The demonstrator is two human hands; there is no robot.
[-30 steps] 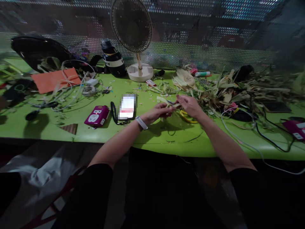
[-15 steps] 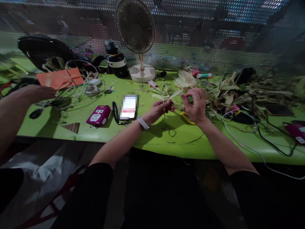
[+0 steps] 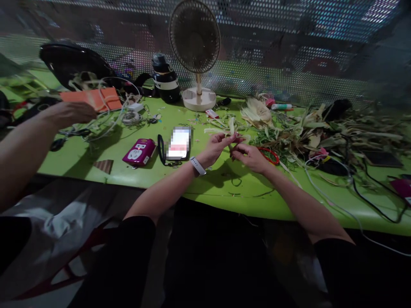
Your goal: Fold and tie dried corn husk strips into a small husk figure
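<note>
My left hand [image 3: 218, 149], with a pale watch band on its wrist, pinches a pale strip of dried husk [image 3: 231, 125] whose upper end stands up above the fingers. Close against it, my right hand [image 3: 251, 158] has its fingers closed on the lower end of the same piece, just below the left fingertips. The fingers hide much of that end. A red loop [image 3: 270, 155], only partly visible, lies just behind my right hand. Shredded green and pale husk [image 3: 282, 139] is heaped to the right of both hands.
A lit phone [image 3: 179, 143] and a magenta power adapter [image 3: 140, 152] lie left of my hands. Behind stand a fan [image 3: 199, 99] and a black bottle [image 3: 167, 87]. Another person's hand [image 3: 72, 113] reaches in at left near orange paper [image 3: 112, 99]. A white cable [image 3: 334, 205] crosses the right edge.
My right hand has come down and in to meet the left, closing on the lower end of the husk. The view has shifted slightly left.
</note>
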